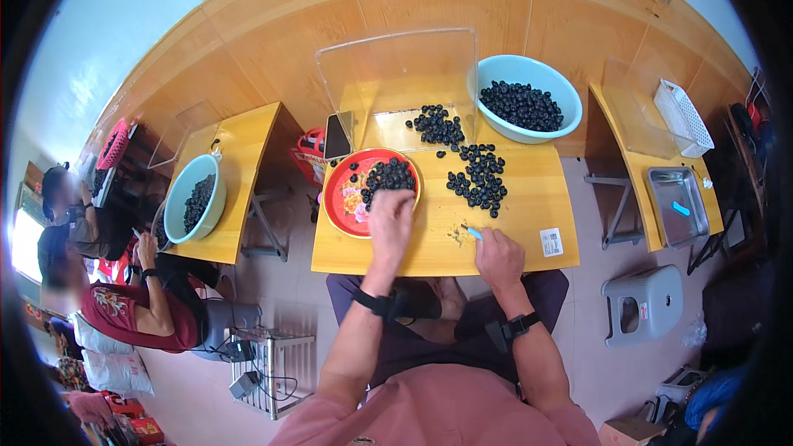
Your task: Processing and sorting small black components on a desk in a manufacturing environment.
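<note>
My left hand (391, 221) is over the right side of a red plate (334, 213) with a flower print. Its fingers are curled together beside a heap of small black, bead-like balls (390, 174); whatever they pinch is hidden. At the table's front edge, my right hand (500, 256) is closed around a small tool with a light-blue handle (474, 233), its working end too small to make out. Brownish crumbs (459, 235) lie just left of this tool. More black balls (479, 182) are spread loose on the wood beyond my right hand.
The wooden table (529, 198) carries a light-blue basin (570, 107) of black balls, a clear plastic panel (396, 74), a phone (338, 137) and a white label card (551, 242). A co-worker (140, 314) sits at the left table. A grey stool (644, 306) stands right.
</note>
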Demonstrator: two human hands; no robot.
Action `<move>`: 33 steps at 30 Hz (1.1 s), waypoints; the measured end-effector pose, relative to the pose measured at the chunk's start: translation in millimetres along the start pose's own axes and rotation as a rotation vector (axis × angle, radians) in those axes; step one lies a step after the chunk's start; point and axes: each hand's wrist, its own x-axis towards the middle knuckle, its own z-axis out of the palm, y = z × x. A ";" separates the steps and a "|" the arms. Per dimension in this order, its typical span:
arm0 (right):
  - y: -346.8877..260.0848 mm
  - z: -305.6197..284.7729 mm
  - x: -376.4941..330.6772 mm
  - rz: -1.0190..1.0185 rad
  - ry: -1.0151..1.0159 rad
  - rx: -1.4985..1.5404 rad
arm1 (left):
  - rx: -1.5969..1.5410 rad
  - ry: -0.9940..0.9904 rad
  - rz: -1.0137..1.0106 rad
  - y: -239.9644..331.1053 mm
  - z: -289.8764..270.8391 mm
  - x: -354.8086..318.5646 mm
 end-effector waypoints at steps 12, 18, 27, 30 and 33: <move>-0.3 2.3 -0.2 0.011 0.037 0.029 | 0.661 -0.698 0.055 -58.6 -1.9 43.8; -0.4 -1.4 1.0 0.026 0.049 0.056 | 0.845 -0.477 -0.143 -56.6 -3.0 39.2; 3.5 0.1 1.4 0.055 0.155 0.090 | 0.204 -0.504 0.234 18.9 56.2 31.0; 1.7 -0.4 0.6 0.054 0.166 0.141 | 0.183 -0.470 0.169 25.1 73.5 18.2; 1.0 -1.6 -1.0 0.042 0.171 0.161 | 0.241 -0.491 0.097 29.7 85.0 12.2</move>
